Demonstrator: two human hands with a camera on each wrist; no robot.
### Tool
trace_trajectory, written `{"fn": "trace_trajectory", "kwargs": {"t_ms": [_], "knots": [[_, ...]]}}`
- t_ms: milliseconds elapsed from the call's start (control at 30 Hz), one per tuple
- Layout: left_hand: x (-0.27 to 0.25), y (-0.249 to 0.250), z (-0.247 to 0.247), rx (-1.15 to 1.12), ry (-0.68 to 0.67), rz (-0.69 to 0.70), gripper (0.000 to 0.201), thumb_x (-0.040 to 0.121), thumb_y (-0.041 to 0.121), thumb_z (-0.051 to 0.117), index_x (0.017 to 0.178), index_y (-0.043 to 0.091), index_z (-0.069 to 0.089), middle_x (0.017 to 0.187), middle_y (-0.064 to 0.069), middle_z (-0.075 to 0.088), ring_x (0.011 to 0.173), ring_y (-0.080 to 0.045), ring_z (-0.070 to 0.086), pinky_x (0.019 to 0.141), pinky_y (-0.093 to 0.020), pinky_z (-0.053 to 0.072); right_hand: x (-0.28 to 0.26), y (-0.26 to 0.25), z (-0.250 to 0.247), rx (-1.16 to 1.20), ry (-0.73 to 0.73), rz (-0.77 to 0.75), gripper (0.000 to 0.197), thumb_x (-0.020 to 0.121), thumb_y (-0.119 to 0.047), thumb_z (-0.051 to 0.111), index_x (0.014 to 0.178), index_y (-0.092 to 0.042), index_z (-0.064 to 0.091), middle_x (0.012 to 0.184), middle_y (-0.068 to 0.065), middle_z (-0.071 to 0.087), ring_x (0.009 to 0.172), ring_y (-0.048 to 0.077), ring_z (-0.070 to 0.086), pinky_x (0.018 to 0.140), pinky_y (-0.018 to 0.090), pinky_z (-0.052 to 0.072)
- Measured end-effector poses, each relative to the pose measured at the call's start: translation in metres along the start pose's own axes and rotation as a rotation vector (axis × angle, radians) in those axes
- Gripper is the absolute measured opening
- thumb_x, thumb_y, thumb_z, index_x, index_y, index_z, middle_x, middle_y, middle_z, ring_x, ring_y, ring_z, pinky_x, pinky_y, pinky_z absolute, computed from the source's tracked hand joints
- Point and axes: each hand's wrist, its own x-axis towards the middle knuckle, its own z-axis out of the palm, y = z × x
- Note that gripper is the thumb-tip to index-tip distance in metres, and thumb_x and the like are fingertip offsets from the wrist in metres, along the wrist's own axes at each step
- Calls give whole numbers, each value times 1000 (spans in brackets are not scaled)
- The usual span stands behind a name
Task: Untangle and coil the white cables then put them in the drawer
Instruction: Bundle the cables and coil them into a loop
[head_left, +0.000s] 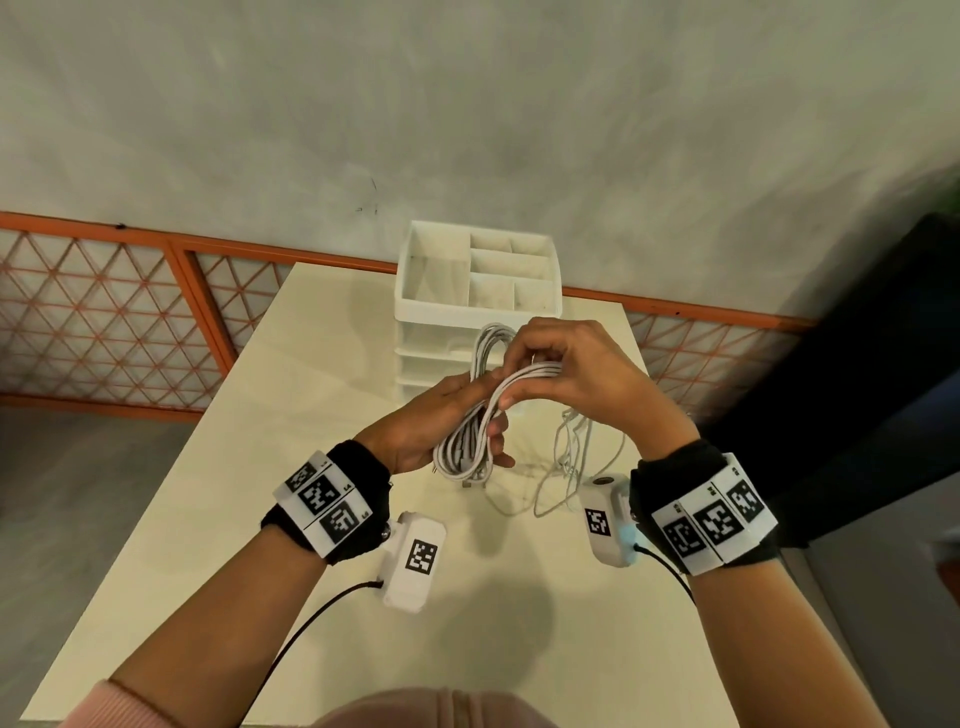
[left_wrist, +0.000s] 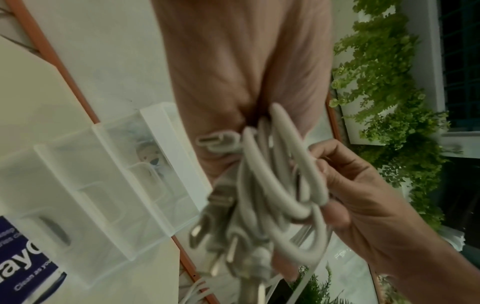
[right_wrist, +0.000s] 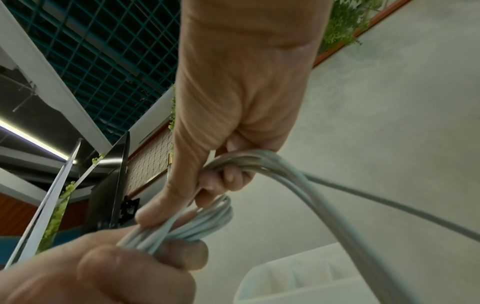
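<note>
A bundle of white cable is held in loops above the cream table. My left hand grips the lower loops, where plug ends hang down. My right hand curls over several strands and pulls them across the bundle. In the left wrist view the looped cable lies against my left palm, with the right hand's fingers pinching it. The right wrist view shows the strands running through my curled right fingers toward the left hand. The white drawer unit stands behind the hands.
More loose white cable lies tangled on the table under my right wrist. A divided open tray tops the drawer unit. An orange lattice railing runs behind the table, and dark furniture stands to the right.
</note>
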Motion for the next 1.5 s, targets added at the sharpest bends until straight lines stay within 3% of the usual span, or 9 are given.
{"fn": "trace_trajectory", "kwargs": {"t_ms": [267,500,633,800,900,1000,1267,1367,1500], "knots": [[-7,-3,5,19,35,10,38,99,37,36,71,15,48,52,1,39,37,-12,36,48,-25,44,-7,-5,0,80,12,51,33,59,-20,88,74,-5,64,75,6,63,66,18,56,65,30,49],[-13,-1,-9,164,142,163,28,99,34,40,80,13,43,52,2,34,36,-10,29,43,-25,41,-19,19,-16,-10,-222,366,57,67,-67,66,74,-10,66,64,7,55,58,14,50,58,28,43],[-11,-11,-4,345,132,82,33,98,45,33,99,15,46,55,3,33,40,-10,27,46,-26,37,-19,3,-18,74,-134,279,40,90,-46,51,69,-15,66,52,-11,43,54,6,38,57,16,34],[-9,-12,10,398,105,-28,69,85,69,8,78,14,50,52,4,35,41,-11,27,45,-21,32,-7,-7,-20,212,-87,238,19,94,-22,56,81,-9,61,54,-13,50,54,1,45,59,13,37],[-8,-16,17,476,68,-17,67,76,76,25,81,13,50,57,1,36,42,-11,30,43,-20,33,-3,-6,-18,285,-54,247,18,91,-16,61,91,1,55,43,-11,46,42,2,39,48,10,33],[-7,-21,20,577,88,-1,50,84,61,45,81,12,51,59,-1,39,45,-16,37,48,-26,37,1,-4,-13,292,-37,259,14,87,-14,65,88,-3,55,47,-1,48,41,5,42,47,9,35],[-8,-15,11,348,125,46,36,99,29,32,72,10,47,50,2,33,41,-14,25,42,-20,29,3,20,-3,279,83,327,33,88,-41,61,80,-11,50,48,-5,40,43,6,34,49,14,32],[-8,-12,7,281,186,98,37,101,29,30,73,9,45,49,2,32,41,-14,24,43,-22,28,-11,38,0,482,40,268,40,93,-48,46,93,-8,52,60,-1,36,52,8,35,68,28,43],[-6,-10,7,179,204,139,35,101,32,31,77,10,45,51,2,33,40,-14,26,44,-23,34,-25,44,27,651,161,251,38,96,-32,40,132,-25,52,68,-6,47,60,11,39,60,25,39]]}}
